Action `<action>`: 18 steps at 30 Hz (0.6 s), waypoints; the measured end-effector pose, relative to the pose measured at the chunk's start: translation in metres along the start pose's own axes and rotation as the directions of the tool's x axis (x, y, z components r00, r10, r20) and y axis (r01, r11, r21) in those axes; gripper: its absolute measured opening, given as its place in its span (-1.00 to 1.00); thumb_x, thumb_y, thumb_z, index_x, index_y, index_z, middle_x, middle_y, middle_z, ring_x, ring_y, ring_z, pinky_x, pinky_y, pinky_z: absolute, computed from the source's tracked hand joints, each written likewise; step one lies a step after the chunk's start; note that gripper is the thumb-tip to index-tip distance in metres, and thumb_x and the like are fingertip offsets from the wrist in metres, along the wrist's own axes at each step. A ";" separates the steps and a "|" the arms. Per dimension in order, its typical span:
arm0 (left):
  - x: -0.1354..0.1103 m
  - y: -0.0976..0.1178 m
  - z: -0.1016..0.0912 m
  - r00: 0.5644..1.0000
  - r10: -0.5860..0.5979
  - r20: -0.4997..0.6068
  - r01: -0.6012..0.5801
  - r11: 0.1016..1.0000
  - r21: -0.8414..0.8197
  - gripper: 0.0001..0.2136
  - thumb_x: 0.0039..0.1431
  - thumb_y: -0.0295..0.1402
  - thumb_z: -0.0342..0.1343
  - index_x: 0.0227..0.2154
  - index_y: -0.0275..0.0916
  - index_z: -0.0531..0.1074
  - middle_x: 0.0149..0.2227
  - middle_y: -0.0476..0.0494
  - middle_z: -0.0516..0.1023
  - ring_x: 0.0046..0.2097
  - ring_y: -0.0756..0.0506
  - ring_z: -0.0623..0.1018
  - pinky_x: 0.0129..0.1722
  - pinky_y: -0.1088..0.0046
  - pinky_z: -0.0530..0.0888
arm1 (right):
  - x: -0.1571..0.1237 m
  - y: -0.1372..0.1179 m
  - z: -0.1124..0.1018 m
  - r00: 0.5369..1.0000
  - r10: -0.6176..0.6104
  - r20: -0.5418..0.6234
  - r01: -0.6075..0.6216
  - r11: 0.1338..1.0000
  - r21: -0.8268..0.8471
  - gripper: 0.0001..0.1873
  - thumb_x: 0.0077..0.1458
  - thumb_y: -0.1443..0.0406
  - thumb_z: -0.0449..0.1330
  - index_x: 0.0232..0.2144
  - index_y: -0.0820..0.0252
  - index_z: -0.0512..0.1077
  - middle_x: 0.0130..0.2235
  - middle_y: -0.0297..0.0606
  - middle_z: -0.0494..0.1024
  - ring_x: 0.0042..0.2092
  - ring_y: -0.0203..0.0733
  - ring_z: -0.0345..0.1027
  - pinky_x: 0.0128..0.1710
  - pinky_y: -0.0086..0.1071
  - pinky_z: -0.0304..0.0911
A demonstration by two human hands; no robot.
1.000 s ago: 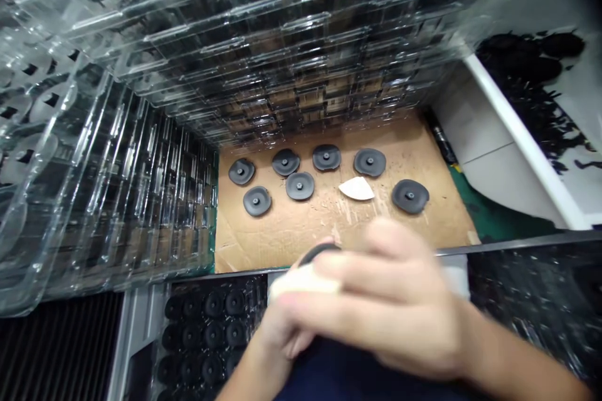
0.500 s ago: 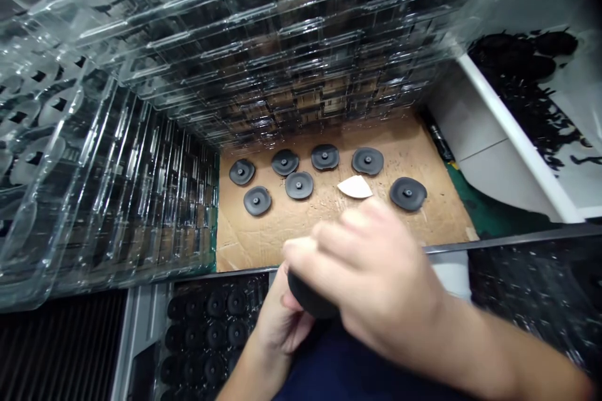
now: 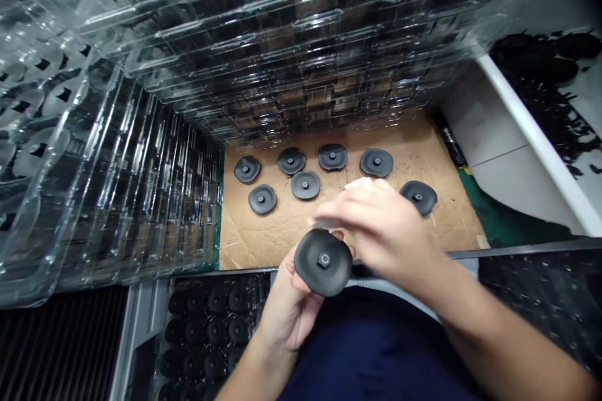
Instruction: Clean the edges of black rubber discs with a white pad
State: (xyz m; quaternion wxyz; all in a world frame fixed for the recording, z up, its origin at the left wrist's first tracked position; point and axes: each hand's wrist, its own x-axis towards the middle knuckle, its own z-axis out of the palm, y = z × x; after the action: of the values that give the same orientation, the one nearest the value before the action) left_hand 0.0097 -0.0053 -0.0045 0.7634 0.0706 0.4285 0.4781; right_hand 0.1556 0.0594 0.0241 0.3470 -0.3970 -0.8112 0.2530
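My left hand grips a round black rubber disc with a small metal hub at its centre, face toward me. My right hand is just above and right of it, fingers pinched at the disc's upper edge on something small and pale that I cannot name. Several more black discs lie in two rows on a sheet of brown cardboard behind the hands. A white wedge-shaped piece lies on the cardboard, mostly hidden by my right hand.
Tall stacks of clear plastic trays wall in the cardboard at the back and left. A dark tray of black discs sits at the lower left. A white bin edge with black scraps is at right.
The black disc has turned face up toward me in my left hand. My right hand has lifted off it and shifted up toward the cardboard.
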 end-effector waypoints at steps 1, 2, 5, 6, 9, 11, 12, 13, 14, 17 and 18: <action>0.000 0.001 -0.001 1.000 0.002 0.023 -0.002 1.000 -0.030 -0.52 -0.35 -0.21 0.40 -0.25 -0.19 0.51 -0.23 -0.07 0.59 -0.26 -0.09 0.56 -0.17 0.43 0.49 | -0.005 0.010 0.001 0.997 0.081 -0.009 -0.081 0.996 -0.026 -0.71 0.12 0.48 -0.01 -0.28 0.19 0.49 -0.30 -0.28 0.57 -0.25 -0.19 0.37 -0.23 -0.27 0.15; 0.000 0.003 -0.002 0.999 0.008 0.050 -0.004 0.998 -0.068 -0.50 -0.34 -0.17 0.38 -0.22 -0.17 0.51 -0.18 -0.08 0.58 -0.24 -0.09 0.57 -0.14 0.43 0.48 | -0.013 0.020 0.004 0.989 0.147 -0.007 -0.148 0.989 -0.031 -0.72 0.13 0.47 0.00 -0.27 0.18 0.49 -0.28 -0.27 0.57 -0.22 -0.18 0.38 -0.20 -0.27 0.18; -0.002 0.006 -0.006 0.993 0.002 0.114 0.016 0.987 -0.163 -0.54 -0.27 -0.18 0.34 -0.19 -0.12 0.51 -0.13 -0.07 0.59 -0.15 -0.12 0.58 -0.06 0.43 0.45 | -0.043 0.041 0.021 0.964 0.258 0.068 -0.259 0.966 0.012 -0.75 0.17 0.40 0.03 -0.19 0.14 0.48 -0.23 -0.24 0.58 -0.20 -0.18 0.40 -0.18 -0.27 0.25; -0.002 0.007 -0.008 0.994 -0.003 0.114 0.024 0.984 -0.179 -0.56 -0.25 -0.19 0.34 -0.20 -0.11 0.52 -0.14 -0.07 0.59 -0.13 -0.12 0.57 -0.06 0.44 0.45 | -0.054 0.046 0.029 0.956 0.273 0.106 -0.276 0.961 0.020 -0.74 0.17 0.40 0.03 -0.18 0.14 0.48 -0.23 -0.24 0.58 -0.21 -0.18 0.41 -0.19 -0.27 0.27; -0.002 0.009 -0.008 0.995 -0.021 0.099 0.041 0.978 -0.202 -0.55 -0.28 -0.19 0.35 -0.20 -0.11 0.52 -0.15 -0.06 0.60 -0.12 -0.13 0.57 -0.06 0.44 0.46 | -0.073 0.055 0.044 0.945 0.282 0.166 -0.291 0.956 0.027 -0.72 0.16 0.43 0.02 -0.20 0.16 0.50 -0.29 -0.24 0.59 -0.27 -0.19 0.42 -0.24 -0.28 0.31; -0.002 0.009 -0.007 0.993 -0.025 0.113 0.047 0.979 -0.199 -0.53 -0.30 -0.18 0.36 -0.20 -0.11 0.52 -0.15 -0.06 0.60 -0.15 -0.13 0.58 -0.08 0.43 0.47 | -0.070 0.054 0.041 0.939 0.306 0.155 -0.314 0.949 0.027 -0.74 0.15 0.43 0.04 -0.21 0.18 0.50 -0.30 -0.22 0.59 -0.27 -0.18 0.42 -0.23 -0.27 0.31; -0.003 0.009 -0.005 0.992 -0.026 0.124 0.050 0.980 -0.194 -0.52 -0.30 -0.18 0.36 -0.20 -0.11 0.52 -0.15 -0.06 0.59 -0.16 -0.13 0.58 -0.09 0.43 0.47 | -0.065 0.050 0.036 0.936 0.324 0.139 -0.331 0.943 0.028 -0.75 0.16 0.41 0.04 -0.21 0.18 0.50 -0.29 -0.22 0.58 -0.26 -0.18 0.41 -0.23 -0.27 0.31; -0.003 0.008 -0.004 0.991 -0.029 0.129 0.053 0.981 -0.185 -0.52 -0.28 -0.18 0.35 -0.18 -0.11 0.51 -0.14 -0.07 0.59 -0.16 -0.13 0.58 -0.08 0.42 0.47 | -0.058 0.044 0.028 0.933 0.342 0.112 -0.348 0.937 0.035 -0.76 0.17 0.39 0.05 -0.20 0.18 0.49 -0.27 -0.22 0.58 -0.25 -0.18 0.41 -0.24 -0.29 0.31; -0.003 0.007 -0.003 0.991 -0.033 0.127 0.055 0.983 -0.174 -0.51 -0.27 -0.19 0.35 -0.16 -0.11 0.50 -0.13 -0.07 0.58 -0.15 -0.14 0.58 -0.07 0.39 0.46 | -0.050 0.034 0.019 0.933 0.353 0.068 -0.357 0.933 0.050 -0.77 0.18 0.37 0.05 -0.18 0.16 0.48 -0.24 -0.24 0.57 -0.25 -0.20 0.41 -0.24 -0.31 0.32; -0.003 0.001 -0.004 0.996 -0.024 0.084 0.033 0.993 -0.117 -0.45 -0.24 -0.22 0.35 -0.08 -0.14 0.44 -0.05 -0.12 0.54 -0.05 -0.17 0.53 0.01 0.37 0.42 | -0.028 -0.004 -0.004 0.959 0.270 -0.084 -0.259 0.958 0.123 -0.77 0.19 0.37 0.06 -0.12 0.13 0.43 -0.21 -0.27 0.55 -0.22 -0.24 0.39 -0.23 -0.38 0.32; -0.002 -0.001 -0.004 0.997 -0.029 0.074 0.035 0.995 -0.089 -0.42 -0.24 -0.23 0.36 -0.05 -0.15 0.42 -0.02 -0.14 0.52 0.00 -0.17 0.49 0.04 0.38 0.40 | -0.023 -0.017 -0.009 0.979 0.182 -0.092 -0.168 0.976 0.141 -0.75 0.19 0.40 0.05 -0.11 0.18 0.42 -0.21 -0.24 0.55 -0.21 -0.23 0.39 -0.22 -0.38 0.32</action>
State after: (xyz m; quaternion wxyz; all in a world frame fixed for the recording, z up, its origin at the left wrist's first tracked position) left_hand 0.0066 -0.0088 -0.0064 0.7884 0.0464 0.3796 0.4817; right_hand 0.1646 0.0322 0.0327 0.3908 -0.4556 -0.7352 0.3148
